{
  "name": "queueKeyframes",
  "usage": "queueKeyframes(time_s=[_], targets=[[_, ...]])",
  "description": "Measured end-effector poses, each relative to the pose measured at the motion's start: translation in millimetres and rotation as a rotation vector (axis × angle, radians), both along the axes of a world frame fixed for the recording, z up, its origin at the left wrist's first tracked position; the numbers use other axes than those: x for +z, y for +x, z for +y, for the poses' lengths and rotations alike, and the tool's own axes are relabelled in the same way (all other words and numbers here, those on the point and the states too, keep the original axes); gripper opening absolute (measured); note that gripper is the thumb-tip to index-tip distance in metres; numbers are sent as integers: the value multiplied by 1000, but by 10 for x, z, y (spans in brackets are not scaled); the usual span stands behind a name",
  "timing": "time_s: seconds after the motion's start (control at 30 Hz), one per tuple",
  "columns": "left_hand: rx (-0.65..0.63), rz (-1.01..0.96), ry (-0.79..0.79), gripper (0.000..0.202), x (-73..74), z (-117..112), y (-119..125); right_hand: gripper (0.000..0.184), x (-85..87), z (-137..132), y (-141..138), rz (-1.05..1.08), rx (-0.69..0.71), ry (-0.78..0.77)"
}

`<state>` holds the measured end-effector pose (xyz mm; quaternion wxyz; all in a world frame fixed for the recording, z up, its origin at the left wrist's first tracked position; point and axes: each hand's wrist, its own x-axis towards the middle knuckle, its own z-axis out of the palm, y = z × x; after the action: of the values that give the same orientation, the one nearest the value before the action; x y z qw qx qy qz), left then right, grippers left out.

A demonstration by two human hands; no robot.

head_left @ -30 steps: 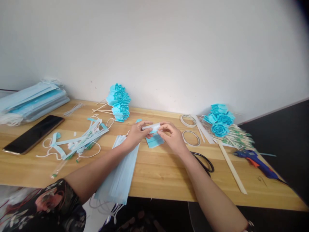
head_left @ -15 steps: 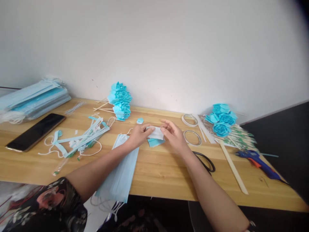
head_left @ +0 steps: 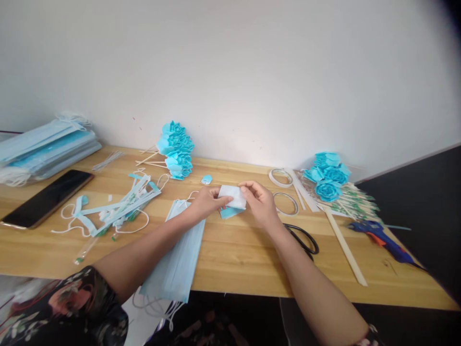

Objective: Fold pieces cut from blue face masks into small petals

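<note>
Between my hands is a small folded piece of mask fabric [head_left: 232, 194], white on its upper face with a blue layer showing below. My left hand [head_left: 209, 202] pinches its left side, thumb lying on the white face. At the upper right corner, my right hand [head_left: 258, 197] grips it between thumb and fingers. Blue face masks [head_left: 176, 254] lie under my left forearm, their ear loops hanging over the table's front edge. Just beyond my hands rests a small blue cut piece [head_left: 206, 179].
Blue fabric flowers on sticks [head_left: 176, 149] lie at the back; more flowers [head_left: 329, 175] are at the right. Around stand tape rolls [head_left: 281, 178], black-handled scissors [head_left: 304, 240], a glue gun [head_left: 382, 238], a phone [head_left: 46, 198], mask scraps [head_left: 118, 206] and a mask stack [head_left: 50, 149].
The white face of the fabric piece is now turned more toward me and shows larger. My left thumb has slid lower on it, and my right fingers have closed in at its corner.
</note>
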<state>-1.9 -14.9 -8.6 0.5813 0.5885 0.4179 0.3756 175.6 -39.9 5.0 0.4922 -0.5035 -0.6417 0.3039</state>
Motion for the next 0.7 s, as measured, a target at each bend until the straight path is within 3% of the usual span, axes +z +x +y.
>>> queueKeyframes(time_s=[0.17, 0.4, 0.7], targets=[[81, -181, -69, 29, 62, 42, -51, 26, 69, 16, 59, 82, 46, 45], [167, -296, -120, 31, 30, 81, -66, 24, 53, 17, 65, -122, 70, 33], [36, -289, -129, 30, 19, 47, -36, 17, 16, 16, 10, -100, 55, -25]])
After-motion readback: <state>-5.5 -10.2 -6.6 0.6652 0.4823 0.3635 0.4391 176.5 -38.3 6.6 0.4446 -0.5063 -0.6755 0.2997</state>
